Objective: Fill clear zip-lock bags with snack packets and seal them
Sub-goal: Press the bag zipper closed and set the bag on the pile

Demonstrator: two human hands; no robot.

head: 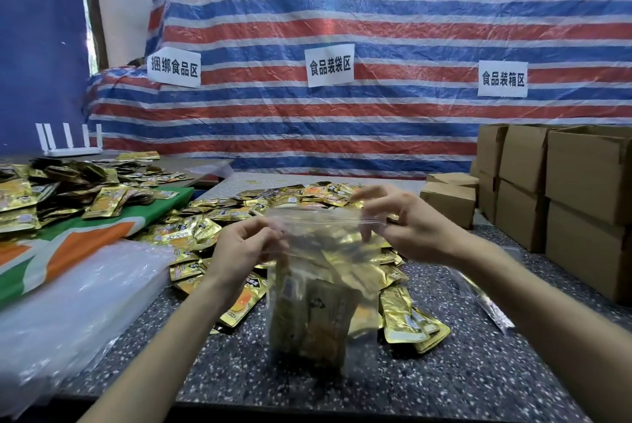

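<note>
A clear zip-lock bag (318, 289) stands upright on the speckled table (461, 371), holding several gold snack packets. My left hand (242, 248) pinches the bag's top strip at its left end. My right hand (407, 221) pinches the same strip at its right end, fingers spread above it. The strip is stretched between both hands; whether it is sealed cannot be told. Loose gold snack packets (212, 231) lie heaped behind and beside the bag.
A stack of empty clear bags (78, 292) lies at the left on a green, orange and white cloth (85, 238). More gold packets (51, 193) pile up at the far left. Cardboard boxes (578, 197) stand at the right. A striped tarp hangs behind.
</note>
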